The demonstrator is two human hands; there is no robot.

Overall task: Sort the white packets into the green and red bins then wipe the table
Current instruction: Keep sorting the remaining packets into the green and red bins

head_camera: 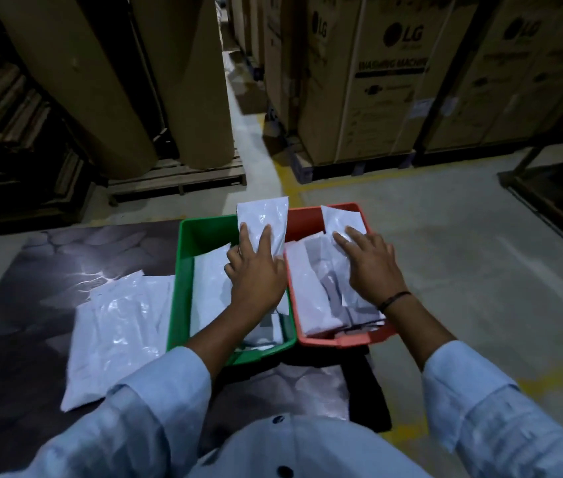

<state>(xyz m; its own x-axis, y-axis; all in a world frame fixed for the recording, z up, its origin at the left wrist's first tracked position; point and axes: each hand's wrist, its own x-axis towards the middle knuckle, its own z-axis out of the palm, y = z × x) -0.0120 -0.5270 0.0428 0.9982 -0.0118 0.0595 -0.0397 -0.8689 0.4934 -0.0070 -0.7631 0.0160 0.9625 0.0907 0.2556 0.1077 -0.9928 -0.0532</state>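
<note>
Because both bins sit side by side, the left hand (pixel 255 274) grips a packet (pixel 264 225) over the green bin (pixel 178 305), while the right hand (pixel 369 267) presses flat, fingers spread (holding nothing), on packets in the red bin (pixel 352 339).

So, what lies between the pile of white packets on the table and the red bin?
The green bin lies between the pile of white packets and the red bin, as the head view shows. It holds packets, and the left hand is over it.
</note>
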